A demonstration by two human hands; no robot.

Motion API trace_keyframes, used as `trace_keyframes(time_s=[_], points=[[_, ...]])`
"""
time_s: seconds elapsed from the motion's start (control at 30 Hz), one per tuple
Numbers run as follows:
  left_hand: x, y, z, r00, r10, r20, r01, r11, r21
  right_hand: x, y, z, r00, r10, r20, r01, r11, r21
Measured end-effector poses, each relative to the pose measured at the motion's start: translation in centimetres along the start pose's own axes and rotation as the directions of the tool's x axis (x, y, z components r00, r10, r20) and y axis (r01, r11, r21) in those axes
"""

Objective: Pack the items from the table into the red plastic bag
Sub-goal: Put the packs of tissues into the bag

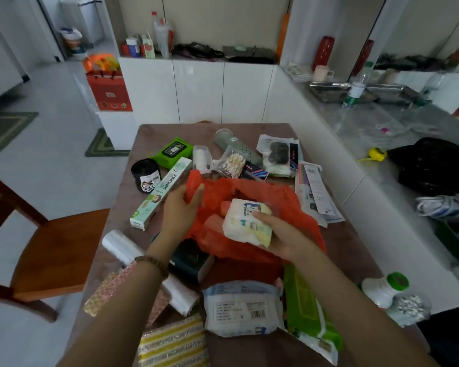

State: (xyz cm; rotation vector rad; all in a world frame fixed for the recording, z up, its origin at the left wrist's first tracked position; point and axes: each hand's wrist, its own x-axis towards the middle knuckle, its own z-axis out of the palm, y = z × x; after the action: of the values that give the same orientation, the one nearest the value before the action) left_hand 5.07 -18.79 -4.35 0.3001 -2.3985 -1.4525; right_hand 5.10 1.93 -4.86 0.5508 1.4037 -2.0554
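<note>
Now the right hand's point(281, 235) fingers point(261, 216) wrap around a small white printed soft packet point(245, 223), held just over the open mouth of the crumpled red plastic bag point(297, 207). Left hand point(179, 207) fingers pinch that bag's left rim. Beyond the bag lie a clear cotton-swab pouch point(233, 162) and a green wipes pack point(171, 152) on the brown table point(339, 239).

Diaper pack point(247, 223) over red bag point(297, 205) (open)
</note>
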Motion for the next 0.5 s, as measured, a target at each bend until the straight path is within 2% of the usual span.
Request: trace_keyframes(time_s=[0.1,0.17,0.23,0.27,0.33,0.37,0.43,0.5], points=[[1.1,0.1,-0.2,0.999,0.039,-0.003,-0.039,0.994,-0.103,4.3,0.2,1.5,0.997,-0.024,-0.067,0.03,0.995,0.09],[1.2,-0.3,-0.3,0.997,0.074,0.005,-0.073,0.99,-0.12,5.9,1.0,1.9,0.995,-0.035,-0.097,0.042,0.996,0.078],[0.7,-0.6,-0.3,0.994,0.109,0.03,-0.104,0.985,-0.137,5.5,1.9,2.0,0.98,-0.121,-0.16,0.098,0.985,-0.14],[0.3,-0.7,-0.4,0.993,0.115,0.041,-0.108,0.985,-0.136,5.0,2.4,1.6,0.962,-0.214,-0.169,0.159,0.944,-0.289],[-0.6,-1.2,-0.4,0.994,0.107,0.037,-0.101,0.985,-0.14,3.0,3.5,0.3,0.941,-0.338,-0.02,0.288,0.83,-0.478],[-1.0,-1.7,-0.4,0.994,0.101,0.031,-0.095,0.986,-0.137,1.8,4.2,-0.4,0.946,-0.302,0.115,0.317,0.798,-0.512],[-1.9,-2.9,-0.4,0.995,0.084,0.048,-0.076,0.987,-0.139,-0.2,5.7,-1.7,0.929,-0.075,0.363,0.301,0.725,-0.619],[-2.9,-4.1,-0.3,0.993,0.07,0.091,-0.053,0.983,-0.177,-0.1,7.6,-3.5,0.901,0.099,0.422,0.324,0.494,-0.807]])
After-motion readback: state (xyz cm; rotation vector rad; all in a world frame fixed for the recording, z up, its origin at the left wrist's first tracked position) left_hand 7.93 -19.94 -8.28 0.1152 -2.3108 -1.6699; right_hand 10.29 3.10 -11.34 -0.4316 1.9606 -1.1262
